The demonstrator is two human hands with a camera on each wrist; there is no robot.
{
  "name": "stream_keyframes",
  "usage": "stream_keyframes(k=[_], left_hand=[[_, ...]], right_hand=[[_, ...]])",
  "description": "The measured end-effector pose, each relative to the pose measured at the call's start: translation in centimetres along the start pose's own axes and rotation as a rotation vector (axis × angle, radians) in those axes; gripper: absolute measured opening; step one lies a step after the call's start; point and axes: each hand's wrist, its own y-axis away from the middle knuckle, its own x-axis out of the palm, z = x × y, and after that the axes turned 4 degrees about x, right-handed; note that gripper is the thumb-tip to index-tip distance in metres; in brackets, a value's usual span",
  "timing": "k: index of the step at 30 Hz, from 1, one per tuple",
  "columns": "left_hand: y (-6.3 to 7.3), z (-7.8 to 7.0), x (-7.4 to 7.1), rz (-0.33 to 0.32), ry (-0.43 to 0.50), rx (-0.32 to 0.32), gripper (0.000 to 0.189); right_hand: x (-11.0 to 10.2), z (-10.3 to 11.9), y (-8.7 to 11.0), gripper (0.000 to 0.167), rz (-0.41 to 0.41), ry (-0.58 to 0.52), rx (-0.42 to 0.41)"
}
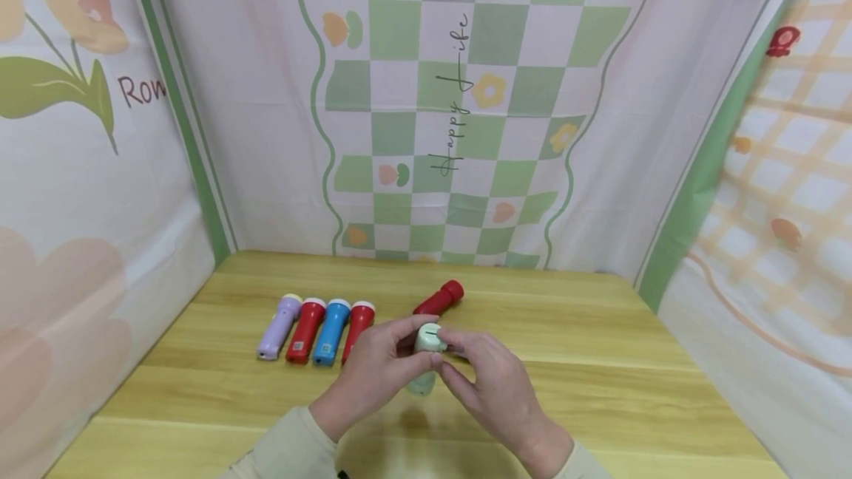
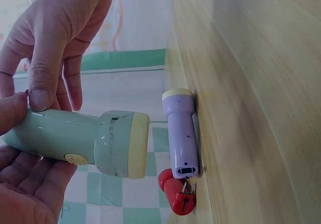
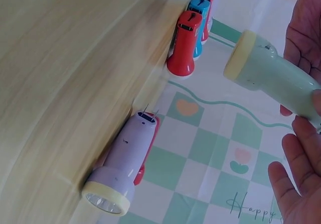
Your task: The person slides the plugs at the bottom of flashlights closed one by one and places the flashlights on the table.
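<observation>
Both hands hold a pale green flashlight [image 1: 430,338] above the table, its cream-rimmed head pointing down and its tail with a dark slot facing up. My left hand [image 1: 376,364] grips the body, with fingers along one side and the thumb near the tail. My right hand [image 1: 499,390] pinches the tail end between thumb and index finger; its other fingers [image 3: 288,184] are held away from the body. On the table beyond lie a lavender flashlight [image 2: 181,133] and a red flashlight [image 1: 439,300]. Metal prongs stick out from the tail end of each.
To the left lies a row of flashlights: lavender [image 1: 278,327], red [image 1: 306,330], blue [image 1: 331,333] and another red one [image 1: 359,324], partly behind the left hand. Patterned curtains [image 1: 266,131] enclose the wooden table [image 1: 599,361] at the back and sides.
</observation>
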Motion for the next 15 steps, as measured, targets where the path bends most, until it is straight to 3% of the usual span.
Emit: stream_keyframes(k=[15], left_hand=[[0.46,0.17,0.18,-0.016,-0.026,0.034,0.041]], right_hand=[[-0.30,-0.02,-0.09,0.037,0.027,-0.051,-0.010]])
